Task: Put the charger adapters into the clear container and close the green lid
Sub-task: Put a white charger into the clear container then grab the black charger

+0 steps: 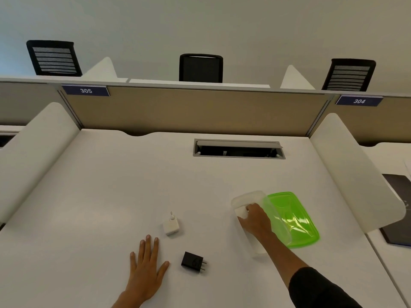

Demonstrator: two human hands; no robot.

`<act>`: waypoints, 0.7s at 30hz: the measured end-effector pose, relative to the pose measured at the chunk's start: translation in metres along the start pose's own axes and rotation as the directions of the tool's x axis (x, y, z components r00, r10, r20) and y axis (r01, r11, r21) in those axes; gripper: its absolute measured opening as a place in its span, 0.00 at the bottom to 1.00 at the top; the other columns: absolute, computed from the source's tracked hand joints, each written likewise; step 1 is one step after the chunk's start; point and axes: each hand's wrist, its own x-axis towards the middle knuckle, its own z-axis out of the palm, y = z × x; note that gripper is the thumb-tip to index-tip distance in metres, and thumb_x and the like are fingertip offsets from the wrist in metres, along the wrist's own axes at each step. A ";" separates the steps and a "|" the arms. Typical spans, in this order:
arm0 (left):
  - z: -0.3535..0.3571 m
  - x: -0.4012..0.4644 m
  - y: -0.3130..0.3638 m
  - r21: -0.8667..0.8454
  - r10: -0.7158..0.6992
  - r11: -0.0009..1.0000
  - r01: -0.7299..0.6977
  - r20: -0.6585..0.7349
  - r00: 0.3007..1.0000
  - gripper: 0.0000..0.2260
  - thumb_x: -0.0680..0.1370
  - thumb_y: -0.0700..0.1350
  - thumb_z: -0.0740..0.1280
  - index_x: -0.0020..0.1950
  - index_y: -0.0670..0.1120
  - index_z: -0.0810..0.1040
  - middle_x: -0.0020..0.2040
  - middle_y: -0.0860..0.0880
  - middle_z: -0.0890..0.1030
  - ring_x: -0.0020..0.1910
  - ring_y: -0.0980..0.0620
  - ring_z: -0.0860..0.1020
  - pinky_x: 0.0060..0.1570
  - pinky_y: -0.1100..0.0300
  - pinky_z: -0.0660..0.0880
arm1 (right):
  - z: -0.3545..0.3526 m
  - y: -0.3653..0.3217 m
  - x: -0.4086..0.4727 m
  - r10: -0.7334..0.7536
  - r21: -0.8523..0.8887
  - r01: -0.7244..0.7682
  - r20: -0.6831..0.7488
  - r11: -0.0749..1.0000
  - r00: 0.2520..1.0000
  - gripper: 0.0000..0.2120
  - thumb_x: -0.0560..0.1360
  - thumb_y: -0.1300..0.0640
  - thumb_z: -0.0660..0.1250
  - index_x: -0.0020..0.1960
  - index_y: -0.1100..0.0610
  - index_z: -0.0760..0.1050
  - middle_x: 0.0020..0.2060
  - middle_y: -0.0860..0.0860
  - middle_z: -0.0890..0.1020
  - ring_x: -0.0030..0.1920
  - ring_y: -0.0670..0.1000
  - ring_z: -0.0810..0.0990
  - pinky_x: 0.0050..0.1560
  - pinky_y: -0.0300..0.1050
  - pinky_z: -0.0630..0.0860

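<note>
Holding third adapter (241, 212): right hand (255, 221), over container (249, 197); two adapters (170, 225) loose.

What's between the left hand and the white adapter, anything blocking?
Nothing visible. The left hand lies flat on the desk, and the white adapter stands just beyond its fingertips with bare surface between. The black adapter sits off to the right, clear of that path.

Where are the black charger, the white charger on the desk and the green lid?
black charger (192, 261), head view, top face of its body
white charger (171, 226), head view, middle of its body
green lid (293, 218), head view, its centre panel
</note>
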 end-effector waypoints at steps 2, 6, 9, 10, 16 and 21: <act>0.000 -0.001 0.001 0.002 -0.003 1.000 0.003 0.000 1.000 0.52 0.65 0.77 0.25 0.79 0.43 0.27 0.81 0.46 0.26 0.82 0.47 0.30 0.82 0.37 0.40 | -0.002 0.000 0.002 0.012 0.015 -0.012 -0.009 1.000 1.000 0.31 0.77 0.40 0.71 0.71 0.60 0.74 0.69 0.56 0.77 0.71 0.59 0.76 0.69 0.54 0.75; -0.001 -0.004 0.003 0.009 -0.006 1.000 0.006 -0.007 1.000 0.51 0.65 0.75 0.22 0.79 0.44 0.25 0.82 0.46 0.26 0.83 0.45 0.31 0.83 0.38 0.40 | -0.007 -0.007 0.000 -0.072 0.014 0.077 -0.234 0.997 0.970 0.23 0.79 0.46 0.71 0.66 0.61 0.78 0.61 0.56 0.81 0.65 0.59 0.78 0.64 0.56 0.76; -0.001 -0.005 0.005 -0.005 -0.007 1.000 0.007 -0.018 1.000 0.51 0.65 0.75 0.22 0.79 0.43 0.26 0.82 0.45 0.26 0.83 0.45 0.31 0.83 0.38 0.38 | -0.001 -0.017 -0.007 -0.308 0.006 0.351 -0.465 0.936 0.830 0.11 0.76 0.56 0.75 0.54 0.62 0.81 0.49 0.55 0.82 0.52 0.58 0.81 0.51 0.56 0.79; 0.000 -0.005 0.006 -0.006 -0.009 1.000 0.009 -0.019 1.000 0.51 0.66 0.75 0.23 0.79 0.43 0.26 0.82 0.45 0.26 0.83 0.45 0.31 0.83 0.38 0.38 | 0.004 -0.023 -0.013 -0.385 0.000 0.443 -0.495 0.896 0.779 0.09 0.75 0.58 0.75 0.52 0.61 0.81 0.46 0.54 0.81 0.49 0.57 0.81 0.48 0.54 0.79; 0.002 -0.005 0.005 -0.009 -0.006 1.000 0.006 -0.025 1.000 0.50 0.67 0.75 0.24 0.80 0.43 0.27 0.82 0.46 0.26 0.83 0.45 0.30 0.82 0.37 0.37 | 0.062 -0.051 -0.055 -0.639 0.021 0.639 -0.004 0.769 0.769 0.19 0.77 0.44 0.69 0.60 0.56 0.78 0.53 0.50 0.79 0.57 0.52 0.78 0.54 0.46 0.77; 0.002 -0.004 0.006 -0.012 -0.012 1.000 0.011 -0.029 1.000 0.51 0.67 0.75 0.24 0.80 0.42 0.27 0.82 0.45 0.26 0.83 0.45 0.30 0.82 0.37 0.36 | 0.104 -0.060 -0.075 -0.534 -0.160 0.622 0.378 0.767 0.756 0.34 0.73 0.36 0.71 0.71 0.56 0.72 0.65 0.53 0.75 0.65 0.55 0.73 0.65 0.52 0.76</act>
